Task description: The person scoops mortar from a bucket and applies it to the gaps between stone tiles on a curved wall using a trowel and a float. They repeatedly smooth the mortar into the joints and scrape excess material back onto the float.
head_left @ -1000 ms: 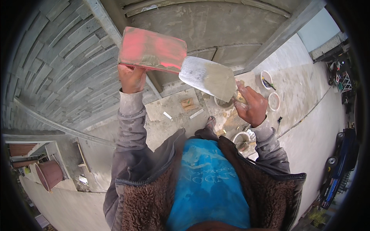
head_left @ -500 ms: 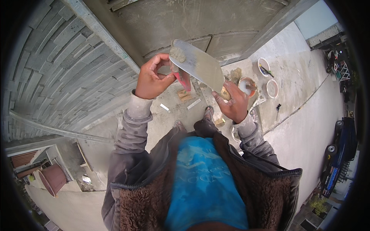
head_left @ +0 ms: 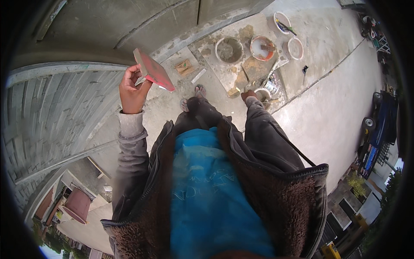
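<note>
At the upper left of the frame, holds the red float tilted in the left hand, gripped from behind between thumb and fingers; no longer brings the trowel against it as a half-second ago, reaching instead with the right hand toward the right of centre, just beside a small bucket. Cannot tell the right hand's grip, nor pick out the trowel; suggests, as a judgement, a break in passing mortar between the two tools
</note>
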Action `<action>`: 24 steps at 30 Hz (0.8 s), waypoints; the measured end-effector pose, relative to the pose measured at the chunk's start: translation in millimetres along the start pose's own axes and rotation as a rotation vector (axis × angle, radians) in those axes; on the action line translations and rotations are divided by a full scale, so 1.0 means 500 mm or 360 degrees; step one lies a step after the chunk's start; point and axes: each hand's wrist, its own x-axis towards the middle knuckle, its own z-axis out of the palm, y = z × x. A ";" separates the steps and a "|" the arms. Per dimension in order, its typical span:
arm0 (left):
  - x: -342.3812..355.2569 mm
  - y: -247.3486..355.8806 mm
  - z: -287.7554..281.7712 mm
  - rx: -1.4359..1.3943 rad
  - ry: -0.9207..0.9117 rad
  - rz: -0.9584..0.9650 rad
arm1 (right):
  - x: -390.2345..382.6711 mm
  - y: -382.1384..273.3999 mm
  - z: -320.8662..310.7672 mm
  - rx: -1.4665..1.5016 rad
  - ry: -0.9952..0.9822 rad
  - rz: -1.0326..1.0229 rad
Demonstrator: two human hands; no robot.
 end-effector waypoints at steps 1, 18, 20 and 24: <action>-0.001 0.000 0.004 0.0005 0.0031 0.0007 | -0.017 0.018 0.010 0.0050 0.0008 0.0041; 0.042 0.090 -0.004 0.0818 0.0496 0.0944 | -0.585 -0.230 -0.402 0.0171 0.1106 -0.1846; 0.032 0.103 -0.035 0.0923 0.0450 0.1017 | -0.612 -0.258 -0.385 0.0157 0.1101 -0.1845; 0.007 0.090 -0.112 0.0862 0.0404 0.1097 | -0.676 -0.324 -0.335 0.0226 0.1089 -0.1833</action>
